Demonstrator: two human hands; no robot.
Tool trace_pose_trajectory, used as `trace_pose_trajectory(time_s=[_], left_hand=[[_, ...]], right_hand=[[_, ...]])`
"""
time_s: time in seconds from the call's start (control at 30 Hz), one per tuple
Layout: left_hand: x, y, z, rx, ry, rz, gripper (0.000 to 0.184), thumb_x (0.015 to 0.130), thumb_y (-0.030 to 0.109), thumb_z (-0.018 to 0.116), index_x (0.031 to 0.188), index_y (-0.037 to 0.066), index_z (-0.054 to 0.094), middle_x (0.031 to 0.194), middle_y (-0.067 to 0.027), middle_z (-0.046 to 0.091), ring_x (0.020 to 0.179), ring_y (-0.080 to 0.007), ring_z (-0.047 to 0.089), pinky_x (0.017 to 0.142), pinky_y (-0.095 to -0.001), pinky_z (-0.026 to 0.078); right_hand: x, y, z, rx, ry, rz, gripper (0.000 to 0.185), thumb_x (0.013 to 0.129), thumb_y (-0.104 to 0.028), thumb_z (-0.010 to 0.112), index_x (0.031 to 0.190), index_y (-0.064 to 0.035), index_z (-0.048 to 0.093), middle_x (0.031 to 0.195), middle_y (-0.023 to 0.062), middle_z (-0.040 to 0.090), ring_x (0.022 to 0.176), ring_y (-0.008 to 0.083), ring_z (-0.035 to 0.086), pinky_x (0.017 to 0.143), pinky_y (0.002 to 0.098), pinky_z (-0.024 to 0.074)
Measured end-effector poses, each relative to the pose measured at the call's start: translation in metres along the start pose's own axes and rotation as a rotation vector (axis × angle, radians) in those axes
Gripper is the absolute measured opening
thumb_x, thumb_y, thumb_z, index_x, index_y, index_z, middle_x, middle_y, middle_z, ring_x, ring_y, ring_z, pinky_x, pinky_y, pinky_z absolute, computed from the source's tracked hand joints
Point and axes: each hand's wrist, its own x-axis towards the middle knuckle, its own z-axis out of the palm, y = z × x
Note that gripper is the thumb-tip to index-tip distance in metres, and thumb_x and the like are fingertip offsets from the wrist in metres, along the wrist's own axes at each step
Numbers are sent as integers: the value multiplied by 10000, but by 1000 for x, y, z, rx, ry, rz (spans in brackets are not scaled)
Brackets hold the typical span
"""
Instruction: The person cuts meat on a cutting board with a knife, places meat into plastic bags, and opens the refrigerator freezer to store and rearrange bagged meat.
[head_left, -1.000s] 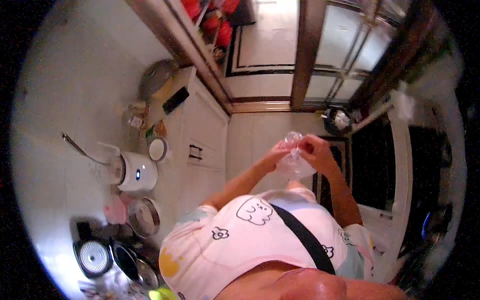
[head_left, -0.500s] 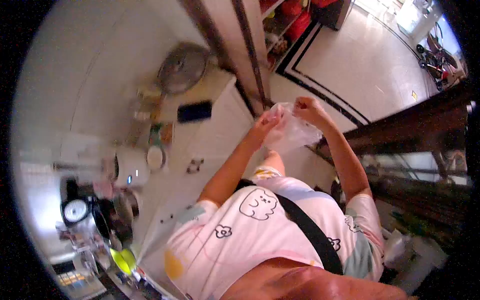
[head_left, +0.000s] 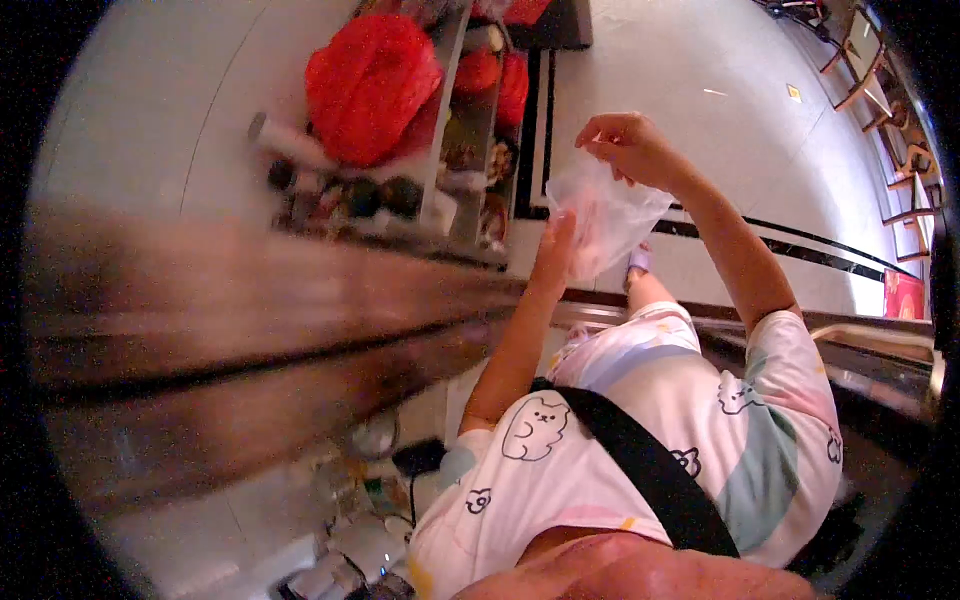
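A thin, see-through plastic bag (head_left: 625,215) hangs crumpled between my two hands, over the doorway floor. My left hand (head_left: 566,245) is at the bag's left side, its thumb upright and its other fingers blurred behind the clear film, gripping the plastic. Above the bag, my right hand (head_left: 635,150) has its fingers bent downward and closed at the bag's upper edge. The exact pinch of the right fingertips is partly hidden. Nothing can be made out inside the bag apart from the fingers showing through.
A dark wooden door frame (head_left: 250,345) crosses on the left. Beyond it stands a shelf unit (head_left: 450,130) with a red bag (head_left: 372,88) on top. Pale tiled floor (head_left: 690,85) with black stripes lies ahead; chairs (head_left: 868,70) stand at the far right. Kitchen items (head_left: 365,540) are behind at lower left.
The view has turned leftward and I have moved into the doorway. The kitchen counter has slid to the lower left. My right hand has risen away from the left, with the bag spread between them.
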Motion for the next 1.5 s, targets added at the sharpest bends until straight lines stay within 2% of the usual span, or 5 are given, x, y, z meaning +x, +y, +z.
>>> trace_pose_trajectory(time_s=[0.3,0.53,0.73,1.07,1.5], left_hand=[[236,46,94,203,-81,520,524,888,350,528,1272,21,388,1251,-94,450,1141,-179,430,984,-292,316],[378,119,196,803,65,849,344,837,266,632,1022,-11,548,963,-80,602,869,-187,574,759,-314,449],[553,163,223,-90,-183,319,274,933,238,488,892,-2,614,714,-61,631,631,-132,586,564,-273,470],[763,243,291,208,-565,-28,296,934,268,472,928,-4,589,550,28,416,456,-79,353,428,-239,284],[1003,278,435,628,-755,-175,291,936,288,446,1011,42,583,540,38,334,469,-50,311,408,-230,200]], right_hand=[[93,45,-182,427,38,-145,92,809,-79,612,892,-39,614,708,-19,569,615,29,516,506,169,412],[195,86,-283,465,252,-152,141,797,-71,625,927,-16,631,774,28,609,711,78,566,673,195,477],[281,137,-409,309,559,-280,203,800,1,577,998,-9,621,832,64,654,776,117,614,668,239,499],[368,167,-552,-974,604,-407,130,709,-35,609,822,-98,617,962,53,615,966,239,560,766,330,501],[511,274,-819,-89,269,-332,92,806,-104,623,880,-51,637,773,60,592,648,153,577,593,280,471]])
